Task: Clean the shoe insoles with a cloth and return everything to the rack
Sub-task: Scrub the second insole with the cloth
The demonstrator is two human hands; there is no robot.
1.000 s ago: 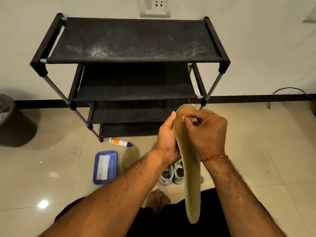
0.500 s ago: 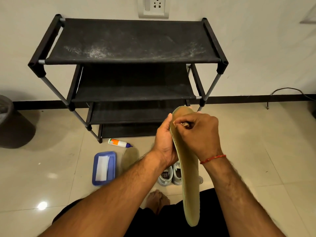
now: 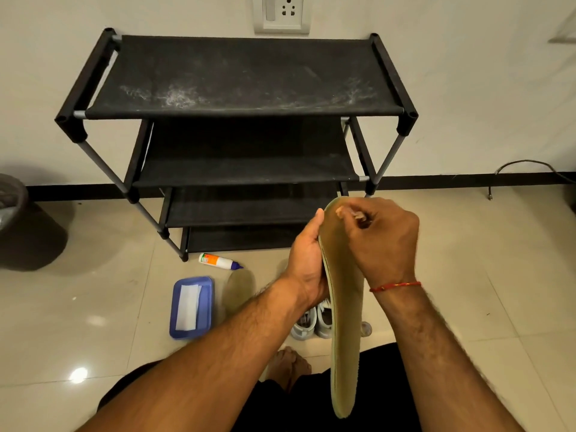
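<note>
Roughly upright insole [image 3: 346, 322], long axis vertical.

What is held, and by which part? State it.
Left hand grips the insole by its upper left edge. Right hand curls at its top end; grip unclear.

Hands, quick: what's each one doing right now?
Left hand: grips the insole by its edge.
Right hand: curled, pinching the insole's top end.
</note>
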